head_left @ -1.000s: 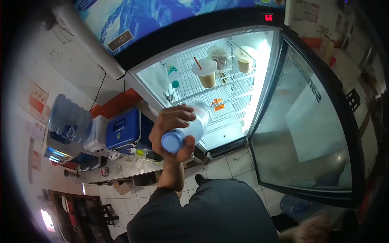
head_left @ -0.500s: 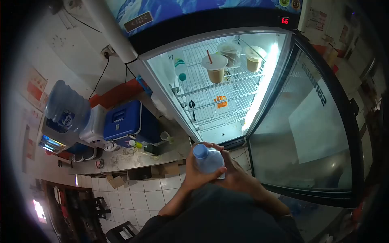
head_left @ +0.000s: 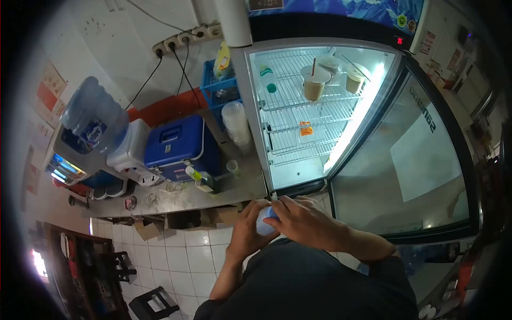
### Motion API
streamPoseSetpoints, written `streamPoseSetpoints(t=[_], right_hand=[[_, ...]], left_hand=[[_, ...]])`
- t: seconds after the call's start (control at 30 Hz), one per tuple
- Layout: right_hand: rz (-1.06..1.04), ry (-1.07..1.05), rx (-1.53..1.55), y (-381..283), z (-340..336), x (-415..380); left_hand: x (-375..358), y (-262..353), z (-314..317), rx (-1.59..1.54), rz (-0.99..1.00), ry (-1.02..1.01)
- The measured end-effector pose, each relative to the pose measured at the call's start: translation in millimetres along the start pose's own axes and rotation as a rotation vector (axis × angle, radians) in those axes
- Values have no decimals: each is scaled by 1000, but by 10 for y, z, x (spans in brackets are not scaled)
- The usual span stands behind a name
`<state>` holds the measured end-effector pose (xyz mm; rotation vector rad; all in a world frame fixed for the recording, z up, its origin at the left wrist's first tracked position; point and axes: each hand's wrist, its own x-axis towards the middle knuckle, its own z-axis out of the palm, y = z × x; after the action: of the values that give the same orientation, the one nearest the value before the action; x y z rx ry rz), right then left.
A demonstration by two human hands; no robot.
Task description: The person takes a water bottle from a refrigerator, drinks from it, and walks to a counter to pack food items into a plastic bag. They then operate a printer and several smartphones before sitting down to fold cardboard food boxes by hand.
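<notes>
A clear plastic bottle (head_left: 263, 226) is held close to my body, in front of the open fridge. My left hand (head_left: 246, 230) is closed around the bottle's side. Over its top lies my right hand (head_left: 304, 220), with the fingers gripping the blue cap (head_left: 271, 213), which shows only in part. Most of the bottle is hidden behind my hands. Inside the fridge (head_left: 298, 173), lidded cups of a tan drink (head_left: 314, 90) stand on a wire shelf beside a green-capped bottle (head_left: 268, 80). An orange packet (head_left: 305, 128) rests lower down.
The glass fridge door (head_left: 400, 170) stands wide open on my right. To the left, a counter (head_left: 197, 200) carries a blue cooler box (head_left: 178, 141), a water dispenser (head_left: 128, 149) and stacked plastic cups (head_left: 234, 122). A black stool (head_left: 153, 304) stands on the tiled floor.
My right hand has moved from the bottle's side up onto its blue cap, now covering much of it. My view has turned left, showing more of the counter and wall sockets.
</notes>
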<state>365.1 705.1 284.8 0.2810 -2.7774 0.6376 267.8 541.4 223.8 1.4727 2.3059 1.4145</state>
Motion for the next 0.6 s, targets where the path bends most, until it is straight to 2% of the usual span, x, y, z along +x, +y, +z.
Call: streamPoseSetpoints(t=[0.03,0.1,0.13,0.17,0.23,0.27,0.33,0.37,0.4,0.47,0.5,0.57,0.6], right_hand=[[-144,-57,-9,-40,42,46],[-217,-102,50,-195,62,123],[-283,-138,114,-271,74,151],[-389,-179,129,-311,84,167],[-447,-235,119,-486,90,148],[-504,-282,110,-583,91,132],[-572,-236,100,-756,94,93],[-642,-183,80,-831,80,71],[-642,-183,83,-882,36,71],[-572,35,236,-929,-45,72],[-575,37,238,-912,-24,24],[-268,176,498,-792,70,-88],[-278,167,499,-735,144,-129]], left_hand=[[-78,-25,-115,-38,-9,-46],[-215,-60,-410,-116,-61,-201],[-299,-123,-506,-122,-67,-198],[-385,-188,-584,-187,-69,-304],[-531,-255,-733,-290,-113,-484],[-573,-272,-810,-295,-122,-483],[-565,-312,-947,-454,-35,-775],[-567,-335,-982,-493,-15,-827],[-564,-309,-1041,-494,-17,-828],[-550,-161,-1201,-470,73,-752],[-538,-93,-1268,-467,70,-753],[-510,63,-1365,-450,177,-536],[-477,150,-1423,-448,174,-522]])
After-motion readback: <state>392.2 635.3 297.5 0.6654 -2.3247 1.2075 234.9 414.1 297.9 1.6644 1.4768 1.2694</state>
